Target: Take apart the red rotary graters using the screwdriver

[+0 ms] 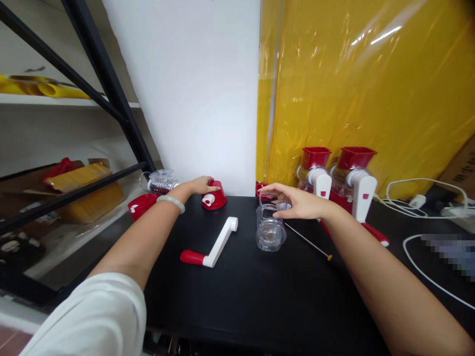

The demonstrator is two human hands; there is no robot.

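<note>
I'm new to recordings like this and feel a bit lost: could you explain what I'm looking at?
No robot here: a person works bare-handed. The single picture comes from a camera worn on their head, looking forward and down.

The left hand has its fingers on a red base. The right hand holds a clear plastic housing.

On the black table, a red-and-white crank lies in front of the base, and a thin yellow-tipped rod lies beside the housing. Farther right stand two red-and-white crank-handled devices.
</note>
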